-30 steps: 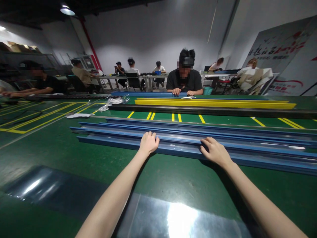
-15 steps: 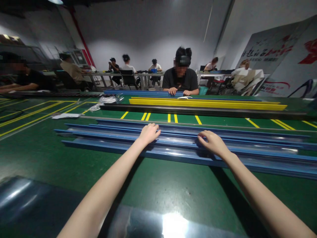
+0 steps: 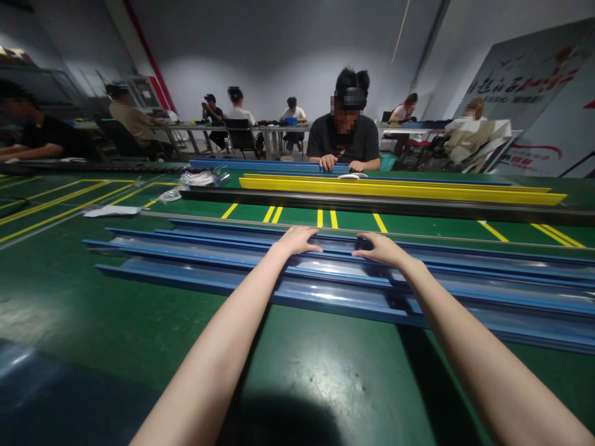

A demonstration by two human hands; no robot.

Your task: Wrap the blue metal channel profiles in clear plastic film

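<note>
— Both hands sit farther forward than in the earlier frame, left hand (image 3: 294, 241) and right hand (image 3: 382, 251) closer together!
— And the long, glossy blue channel (image 3: 465, 259), rearmost of the near group?
— Right by their fingertips, running nine to three o'clock; the long, straight yellow strip (image 3: 404, 189) lies beyond, at twelve.
— Any grip?
— Thumbs and fingers stand apart on both; contact, I can't tell.
— So the step?
— Looks like reaching to that rear channel. Holding it calls for fingers closing evenly across its rims.
</note>
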